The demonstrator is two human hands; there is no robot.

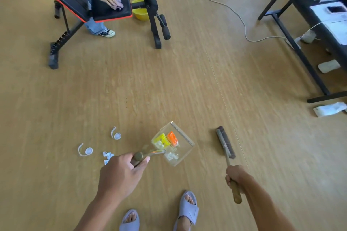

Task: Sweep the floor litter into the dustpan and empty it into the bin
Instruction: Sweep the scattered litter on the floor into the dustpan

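The floor [169, 84] is tan wood-grain. The dustpan [185, 153] is clear, holding a yellow piece [161, 137], an orange piece [172, 138] and white scraps [170, 156]. The litter rings [116, 134] are white, the brush [225, 142] dark-bristled with a brown handle, the slippers [188, 210] pale lilac, the bench [105, 13] black edged red

Both bare forearms stretch forward and down. The left grip [122, 170] wraps the dustpan handle [150, 153], the right grip [234, 175] is fisted round the brush handle [237, 193], well apart.
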